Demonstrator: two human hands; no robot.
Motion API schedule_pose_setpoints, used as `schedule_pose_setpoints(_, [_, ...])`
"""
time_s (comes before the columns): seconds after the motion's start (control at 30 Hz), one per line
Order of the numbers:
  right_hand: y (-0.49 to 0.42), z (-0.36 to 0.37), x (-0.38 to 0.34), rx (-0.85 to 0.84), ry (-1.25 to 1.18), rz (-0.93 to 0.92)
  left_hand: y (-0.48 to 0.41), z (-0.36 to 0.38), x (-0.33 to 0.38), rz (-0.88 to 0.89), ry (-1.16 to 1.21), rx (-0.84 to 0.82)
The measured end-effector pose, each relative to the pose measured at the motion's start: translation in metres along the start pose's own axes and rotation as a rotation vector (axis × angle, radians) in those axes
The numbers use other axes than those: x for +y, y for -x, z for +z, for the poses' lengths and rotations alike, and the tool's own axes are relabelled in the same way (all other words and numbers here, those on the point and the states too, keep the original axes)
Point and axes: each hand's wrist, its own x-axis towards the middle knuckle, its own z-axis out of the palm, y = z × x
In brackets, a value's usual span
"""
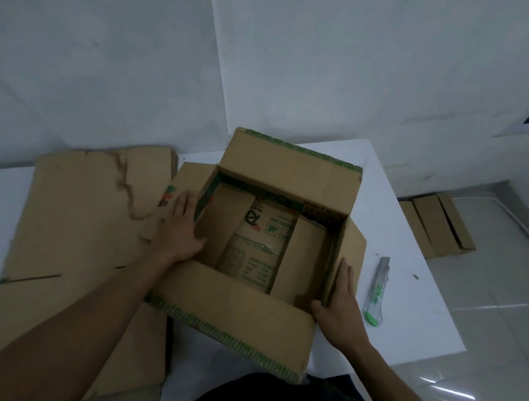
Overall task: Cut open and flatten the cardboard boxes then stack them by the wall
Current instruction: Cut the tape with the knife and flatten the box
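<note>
Two-hand contact on one cardboard box (238,312):

1. Standing upright at the centre of the white table (406,306), top open, all four upper flaps splaying outward. Showing printed bottom flaps inside, folded over one another.

2. Left hand (180,231): lying released and flat, fingers straight, pressing on the left flap and against the upper edge of the left wall. Blurring slightly at the fingertips.

3. Right hand (340,304): grasping the right wall near the near right corner. Hooking the thumb inside over the rim, laying the fingers straight along the outer flap, pinching the cardboard between them.

4. Flattened cardboard sheets (75,217): lying on the left part of the table, overhanging its near edge, partly tucking under the left flap of the box.

5. Utility knife (378,291): resting on the table just beside the right hand, right of the box, touching neither. Showing a green slider and a green end cap.

6. Flattened boxes (438,226): lying on the floor beyond the right edge of the table, near the base of the wall (299,60).
</note>
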Motion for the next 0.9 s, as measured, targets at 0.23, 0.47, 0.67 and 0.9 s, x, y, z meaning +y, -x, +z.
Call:
schedule_pose_setpoints(0.23, [0.003,-0.017,0.014,0.090,-0.342,0.111,0.013,0.005,0.049,0.003,0.061,0.156])
schedule_pose_setpoints(0.47, [0.019,-0.013,0.040,0.181,-0.564,0.378,0.095,0.067,0.207,0.031,0.663,-0.476])
schedule_pose_setpoints(0.67, [0.033,-0.004,0.041,0.069,-0.800,0.399,0.100,0.089,0.237,-0.004,0.592,-0.422])
schedule_pose_setpoints(0.9, [0.039,-0.038,0.001,0.174,-0.973,0.128,0.114,0.020,0.253,0.161,0.659,-0.267])
